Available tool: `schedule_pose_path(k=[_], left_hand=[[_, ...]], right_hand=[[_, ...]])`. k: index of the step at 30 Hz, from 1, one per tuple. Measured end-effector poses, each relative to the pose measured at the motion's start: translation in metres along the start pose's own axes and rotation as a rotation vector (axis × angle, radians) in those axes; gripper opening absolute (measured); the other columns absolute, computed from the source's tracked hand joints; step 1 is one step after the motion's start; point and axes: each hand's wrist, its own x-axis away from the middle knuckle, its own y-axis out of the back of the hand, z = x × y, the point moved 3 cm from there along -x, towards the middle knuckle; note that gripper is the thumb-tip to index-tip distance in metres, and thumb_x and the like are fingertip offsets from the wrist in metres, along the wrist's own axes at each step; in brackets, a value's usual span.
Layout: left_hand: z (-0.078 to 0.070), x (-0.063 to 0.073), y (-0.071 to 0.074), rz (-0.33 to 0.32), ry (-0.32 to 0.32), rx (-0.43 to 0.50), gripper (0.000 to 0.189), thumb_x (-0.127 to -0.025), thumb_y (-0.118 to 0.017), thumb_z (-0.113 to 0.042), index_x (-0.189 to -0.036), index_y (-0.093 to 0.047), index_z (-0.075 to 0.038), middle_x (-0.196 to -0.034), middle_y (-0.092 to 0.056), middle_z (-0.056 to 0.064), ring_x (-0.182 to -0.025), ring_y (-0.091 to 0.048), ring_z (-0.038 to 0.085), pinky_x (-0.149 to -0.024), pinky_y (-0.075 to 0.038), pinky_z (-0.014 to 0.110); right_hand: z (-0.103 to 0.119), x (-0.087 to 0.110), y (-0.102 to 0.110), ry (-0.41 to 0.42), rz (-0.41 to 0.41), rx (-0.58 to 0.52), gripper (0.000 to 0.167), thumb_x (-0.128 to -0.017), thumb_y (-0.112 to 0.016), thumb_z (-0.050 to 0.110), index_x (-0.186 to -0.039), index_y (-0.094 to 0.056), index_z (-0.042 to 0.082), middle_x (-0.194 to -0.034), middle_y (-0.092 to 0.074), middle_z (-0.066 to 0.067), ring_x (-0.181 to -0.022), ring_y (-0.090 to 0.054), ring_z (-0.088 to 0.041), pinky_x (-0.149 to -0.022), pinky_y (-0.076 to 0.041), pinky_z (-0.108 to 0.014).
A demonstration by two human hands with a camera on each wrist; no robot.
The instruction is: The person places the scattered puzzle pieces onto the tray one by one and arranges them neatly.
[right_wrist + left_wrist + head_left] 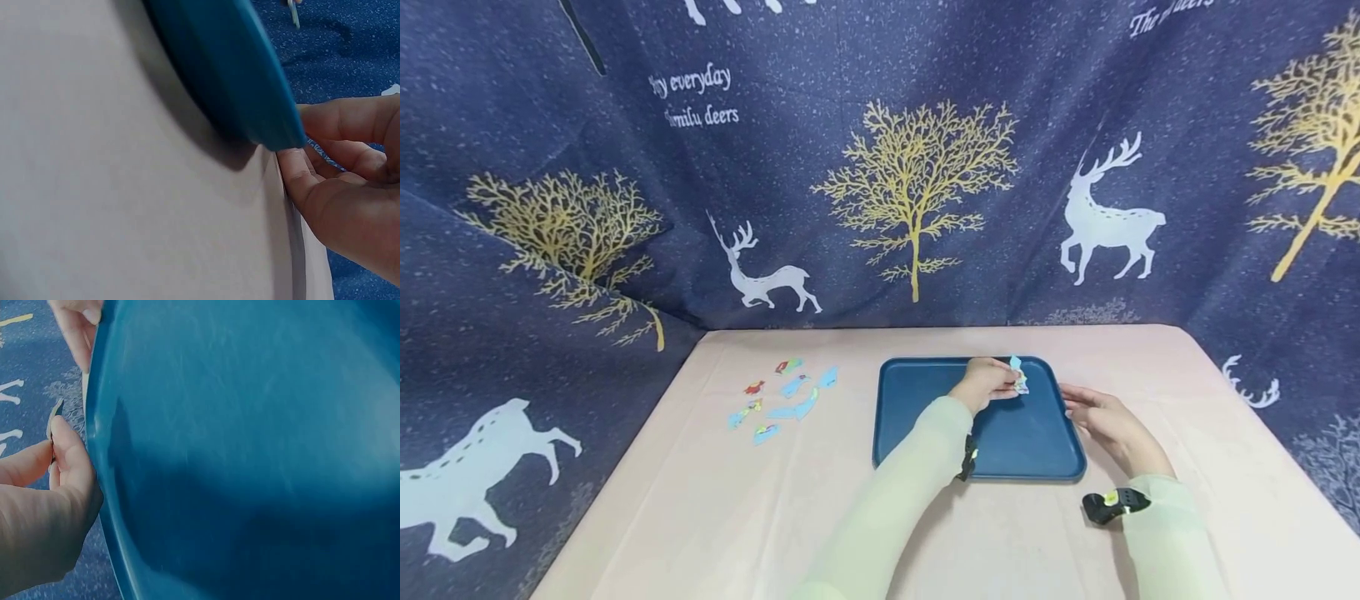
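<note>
Head view, left hand: from where I stand, the left hand [981, 385] reaches over the tray, thumb and fingers closed in a pinch.
Pinched piece: a small, thin piece [1019, 381] with a light blue and multicoloured print, held up over the far right part of the tray; the left wrist view shows it nearly edge-on between the fingertips.
Right hand: the right hand [1105, 417] is at the tray's right edge, its fingers and thumb bent about the rim with only a small gap between them.
Tray: a dark blue, round-cornered tray [917, 425] with a raised rim, lying on the table.
Loose pieces: several flat, irregular pieces [793, 408] in light blue, red and green, scattered on the table well to the left of the tray.
Wrists: pale green sleeves [887, 508] and black wrist straps [1116, 504].
Table: covered in pale pink cloth [685, 508].
Backdrop: dark blue fabric [865, 58] printed with white deer, golden trees and lettering.
</note>
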Motion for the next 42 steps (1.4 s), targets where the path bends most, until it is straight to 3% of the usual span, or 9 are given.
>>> schedule_pose_path(k=[11,16,20,23,25,31,36,39,42], left_hand=[[0.003,-0.001,-0.027,-0.063,0.047,-0.061,0.016,-0.082,-0.067,0.012,-0.072,-0.062,0.0,-0.071,-0.067,0.014,-0.052,-0.055,0.012,-0.065,-0.061,0.029],[0.006,-0.002,-0.031,-0.063,0.069,-0.06,0.023,-0.081,-0.066,0.014,-0.066,-0.057,-0.002,-0.073,-0.068,0.017,-0.06,-0.066,0.02,-0.067,-0.062,0.032],[0.006,-0.001,-0.03,-0.06,0.08,-0.077,0.021,-0.082,-0.067,0.013,-0.068,-0.058,-0.001,-0.076,-0.069,0.018,-0.077,-0.071,0.029,-0.068,-0.061,0.033],[0.006,0.0,-0.029,-0.056,0.089,-0.083,0.017,-0.082,-0.066,0.013,-0.07,-0.061,0.002,-0.079,-0.07,0.02,-0.083,-0.07,0.032,-0.069,-0.061,0.034],[0.006,0.001,-0.028,-0.057,0.088,-0.087,0.015,-0.082,-0.066,0.013,-0.071,-0.062,0.004,-0.08,-0.07,0.022,-0.085,-0.07,0.034,-0.07,-0.061,0.035],[0.009,-0.002,-0.028,-0.079,0.079,-0.111,0.011,-0.081,-0.066,0.014,-0.073,-0.065,0.007,-0.071,-0.068,0.018,-0.081,-0.07,0.035,-0.064,-0.062,0.035],[0.014,-0.008,-0.028,-0.106,0.091,-0.146,0.011,-0.08,-0.068,0.014,-0.072,-0.066,0.007,-0.065,-0.067,0.018,-0.076,-0.07,0.034,-0.057,-0.061,0.034],[0.016,-0.011,-0.028,-0.118,0.093,-0.168,0.014,-0.079,-0.07,0.013,-0.068,-0.065,0.006,-0.06,-0.065,0.016,-0.073,-0.071,0.034,-0.052,-0.06,0.032],[0.017,-0.015,-0.028,-0.121,0.097,-0.195,0.017,-0.078,-0.071,0.012,-0.065,-0.063,0.005,-0.056,-0.062,0.015,-0.07,-0.071,0.032,-0.05,-0.059,0.031]], right_hand=[[0.001,0.0,0.001,-0.01,0.005,-0.002,0.065,-0.086,-0.045,-0.008,-0.147,-0.021,-0.011,-0.147,-0.028,-0.034,-0.131,-0.035,-0.036,-0.109,-0.038,-0.041],[0.0,-0.001,0.0,-0.013,0.003,-0.02,0.065,-0.086,-0.044,-0.008,-0.147,-0.021,-0.011,-0.147,-0.027,-0.035,-0.134,-0.03,-0.04,-0.115,-0.025,-0.055],[0.001,-0.001,0.0,-0.005,0.004,-0.019,0.065,-0.086,-0.044,-0.008,-0.146,-0.022,-0.012,-0.146,-0.028,-0.035,-0.125,-0.044,-0.026,-0.111,-0.037,-0.04],[0.002,0.0,0.0,0.004,0.007,-0.026,0.063,-0.087,-0.044,-0.008,-0.145,-0.022,-0.013,-0.145,-0.029,-0.036,-0.111,-0.051,-0.009,-0.097,-0.046,-0.02],[0.001,-0.001,0.0,0.004,0.006,-0.03,0.062,-0.087,-0.044,-0.008,-0.145,-0.023,-0.013,-0.145,-0.029,-0.036,-0.109,-0.052,-0.006,-0.092,-0.047,-0.014],[-0.001,-0.001,0.001,-0.008,-0.004,-0.013,0.063,-0.086,-0.045,-0.008,-0.145,-0.024,-0.013,-0.145,-0.031,-0.035,-0.121,-0.048,-0.022,-0.1,-0.047,-0.025],[-0.003,-0.002,0.003,-0.009,0.003,-0.009,0.064,-0.085,-0.044,-0.007,-0.146,-0.024,-0.011,-0.146,-0.03,-0.034,-0.121,-0.047,-0.02,-0.111,-0.037,-0.041],[-0.003,-0.003,0.002,-0.002,0.008,-0.009,0.065,-0.085,-0.044,-0.007,-0.147,-0.023,-0.011,-0.147,-0.029,-0.034,-0.117,-0.048,-0.013,-0.108,-0.041,-0.032],[-0.003,-0.002,0.002,-0.003,0.009,-0.005,0.065,-0.086,-0.044,-0.007,-0.147,-0.022,-0.01,-0.147,-0.029,-0.033,-0.118,-0.048,-0.016,-0.106,-0.042,-0.029]])
